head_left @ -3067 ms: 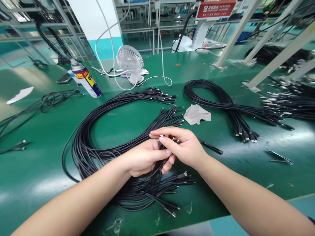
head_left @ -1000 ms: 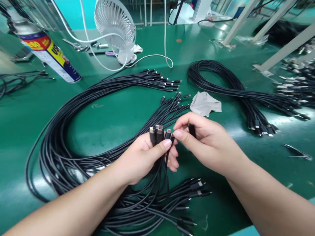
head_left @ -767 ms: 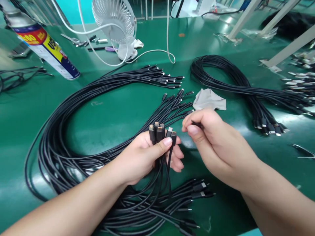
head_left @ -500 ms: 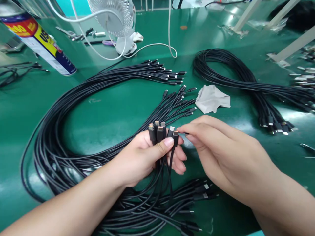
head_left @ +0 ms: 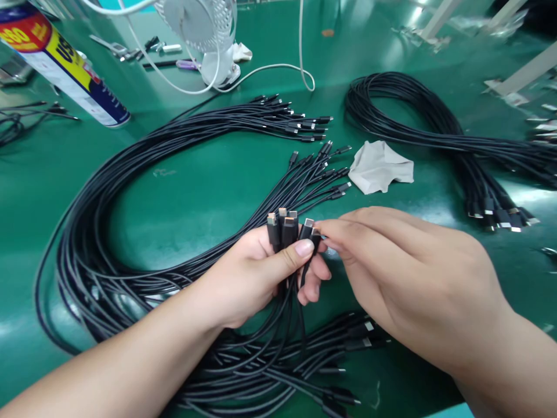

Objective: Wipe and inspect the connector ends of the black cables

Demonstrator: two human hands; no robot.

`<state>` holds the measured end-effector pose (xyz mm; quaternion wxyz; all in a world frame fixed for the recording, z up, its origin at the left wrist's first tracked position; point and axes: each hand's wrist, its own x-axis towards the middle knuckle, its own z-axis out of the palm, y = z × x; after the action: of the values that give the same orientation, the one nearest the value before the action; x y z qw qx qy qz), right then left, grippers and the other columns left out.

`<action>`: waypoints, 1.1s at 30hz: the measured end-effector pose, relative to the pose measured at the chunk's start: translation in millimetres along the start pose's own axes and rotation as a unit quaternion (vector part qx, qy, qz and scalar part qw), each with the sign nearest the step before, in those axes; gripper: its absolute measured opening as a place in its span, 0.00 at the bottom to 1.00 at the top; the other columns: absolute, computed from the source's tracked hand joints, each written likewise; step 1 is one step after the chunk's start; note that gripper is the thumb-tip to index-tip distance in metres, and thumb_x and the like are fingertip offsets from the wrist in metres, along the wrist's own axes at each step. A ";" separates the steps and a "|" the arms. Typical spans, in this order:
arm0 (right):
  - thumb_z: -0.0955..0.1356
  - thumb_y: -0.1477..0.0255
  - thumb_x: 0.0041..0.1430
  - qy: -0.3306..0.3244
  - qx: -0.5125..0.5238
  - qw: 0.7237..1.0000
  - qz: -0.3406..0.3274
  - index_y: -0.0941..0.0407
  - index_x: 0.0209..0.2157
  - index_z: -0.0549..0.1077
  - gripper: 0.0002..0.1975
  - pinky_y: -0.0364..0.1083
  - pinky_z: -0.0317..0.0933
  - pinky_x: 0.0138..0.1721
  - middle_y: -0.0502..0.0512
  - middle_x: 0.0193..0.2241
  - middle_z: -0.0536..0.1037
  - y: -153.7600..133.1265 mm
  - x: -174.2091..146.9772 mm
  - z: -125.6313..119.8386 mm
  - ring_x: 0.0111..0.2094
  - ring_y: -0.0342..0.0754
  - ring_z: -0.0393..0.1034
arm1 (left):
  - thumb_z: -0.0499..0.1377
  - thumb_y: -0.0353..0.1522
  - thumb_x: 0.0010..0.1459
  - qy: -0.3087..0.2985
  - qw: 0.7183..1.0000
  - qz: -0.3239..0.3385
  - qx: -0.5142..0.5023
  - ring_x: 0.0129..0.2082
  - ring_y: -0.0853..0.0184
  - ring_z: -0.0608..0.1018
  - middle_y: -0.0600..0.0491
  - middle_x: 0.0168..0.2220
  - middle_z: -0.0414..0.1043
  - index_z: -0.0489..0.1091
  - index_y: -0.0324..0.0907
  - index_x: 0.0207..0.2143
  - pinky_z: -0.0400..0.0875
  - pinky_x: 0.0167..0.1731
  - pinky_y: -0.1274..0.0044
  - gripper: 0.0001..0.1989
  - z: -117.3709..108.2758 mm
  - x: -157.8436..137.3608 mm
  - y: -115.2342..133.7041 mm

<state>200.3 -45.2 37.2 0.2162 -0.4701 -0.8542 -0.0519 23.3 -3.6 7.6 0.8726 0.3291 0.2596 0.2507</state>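
Hands (head_left: 256,273) (head_left: 413,273) both at connectors (head_left: 289,231); apart 0.8s ago.

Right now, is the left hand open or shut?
Shut: the left hand grips a bunch of plugs, thumb across their front, metal tips sticking up.

Head cam, fwd + down, nr table (head_left: 195,191)

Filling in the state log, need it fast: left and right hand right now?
Left hand: closed, holding a bunch of black cable plugs.
Right hand: at the bunch's rightmost plug; grip hidden, what it holds cannot be told.
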 end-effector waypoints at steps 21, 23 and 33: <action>0.62 0.81 0.63 0.016 -0.037 0.999 -0.024 0.64 0.40 0.77 0.12 0.49 0.69 0.27 0.59 0.34 0.82 2.4 1.2 -2.9 0.31 0.52 0.77 | 0.64 0.33 0.57 0.026 1.000 0.002 -0.006 0.21 0.76 0.69 0.53 0.25 0.71 0.72 0.34 0.28 0.64 0.23 0.81 0.10 -0.1 1.4 -1.6; 0.63 0.81 0.62 0.011 -0.034 0.999 -0.023 0.64 0.41 0.77 0.12 0.49 0.68 0.27 0.59 0.35 0.82 2.9 0.7 -3.1 0.32 0.52 0.77 | 0.64 0.34 0.57 0.026 1.000 0.003 0.000 0.21 0.76 0.68 0.53 0.25 0.70 0.72 0.34 0.28 0.64 0.24 0.81 0.10 0.0 1.5 -1.8; 0.60 0.80 0.64 0.001 -0.059 0.998 -0.030 0.63 0.42 0.78 0.15 0.48 0.64 0.24 0.57 0.34 0.82 3.9 -0.9 -4.4 0.29 0.50 0.75 | 0.63 0.33 0.58 0.029 1.000 0.004 0.007 0.21 0.76 0.68 0.54 0.25 0.70 0.72 0.34 0.29 0.63 0.24 0.81 0.10 0.6 0.4 -1.2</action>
<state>205.3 -45.1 40.4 0.1871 -0.4560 -0.8633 -0.1086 24.3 -4.4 7.0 0.8612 0.3289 0.2853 0.2623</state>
